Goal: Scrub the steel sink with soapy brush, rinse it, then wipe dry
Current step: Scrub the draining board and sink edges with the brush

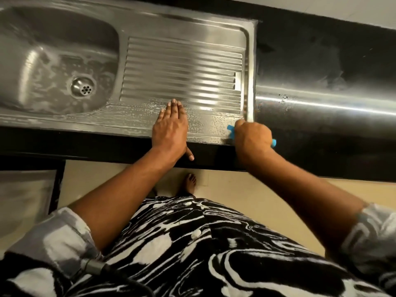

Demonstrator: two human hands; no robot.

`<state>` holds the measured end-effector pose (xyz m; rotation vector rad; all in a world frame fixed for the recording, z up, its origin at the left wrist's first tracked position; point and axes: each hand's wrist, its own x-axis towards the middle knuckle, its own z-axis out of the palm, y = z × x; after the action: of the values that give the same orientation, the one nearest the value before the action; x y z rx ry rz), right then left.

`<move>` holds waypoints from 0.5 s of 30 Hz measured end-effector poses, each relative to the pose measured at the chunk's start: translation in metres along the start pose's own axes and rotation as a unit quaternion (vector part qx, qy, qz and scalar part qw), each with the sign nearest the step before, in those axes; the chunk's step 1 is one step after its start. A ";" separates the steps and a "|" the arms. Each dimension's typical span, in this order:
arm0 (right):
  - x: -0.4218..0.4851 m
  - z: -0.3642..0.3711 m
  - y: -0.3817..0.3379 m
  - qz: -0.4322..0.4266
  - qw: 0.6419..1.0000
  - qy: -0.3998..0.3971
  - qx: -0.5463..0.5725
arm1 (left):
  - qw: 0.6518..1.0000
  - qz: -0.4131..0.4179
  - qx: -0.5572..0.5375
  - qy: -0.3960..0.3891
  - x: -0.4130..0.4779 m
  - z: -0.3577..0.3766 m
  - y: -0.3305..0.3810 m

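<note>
The steel sink (188, 33) fills the upper left, with a soapy bowl and round drain (83, 87) at the left and a ribbed drainboard (182, 71) at the right. Foam covers the front rim. My left hand (170, 128) lies flat on the front rim with straight fingers, the thumb hanging over the counter edge. My right hand (252, 139) grips a blue brush (231, 130) at the near right corner of the sink. Most of the brush is hidden under the fist; its blue end shows at the right of the hand.
A black counter (321, 61) runs to the right of the sink, with wet streaks and a few foam specks (284, 99). Its dark front edge lies just before me. Below are beige floor tiles, my bare foot (189, 183) and a patterned garment.
</note>
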<state>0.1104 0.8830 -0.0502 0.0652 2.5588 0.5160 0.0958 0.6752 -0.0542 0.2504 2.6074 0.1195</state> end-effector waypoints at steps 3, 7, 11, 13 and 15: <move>0.001 -0.004 0.004 0.008 1.000 -0.012 -0.019 | 1.000 0.007 -0.002 0.001 0.000 0.000 0.001; 0.029 -0.035 0.014 -0.012 0.999 0.017 -0.033 | 1.000 0.028 0.005 -0.003 0.003 -0.002 0.002; 0.042 -0.050 0.016 0.000 0.998 0.054 -0.033 | 0.999 0.036 0.006 -0.002 0.004 -0.003 -0.001; 0.020 -0.032 0.008 0.001 0.998 0.042 -0.037 | 0.999 0.042 0.003 -0.006 0.004 -0.001 -0.004; -0.011 -0.011 -0.005 0.001 0.999 0.021 -0.043 | 0.999 0.038 0.006 -0.007 0.005 -0.001 -0.006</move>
<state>0.1144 0.8729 -0.0377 0.0267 2.5748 0.6338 0.0906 0.6698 -0.0568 0.3548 2.5853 0.1272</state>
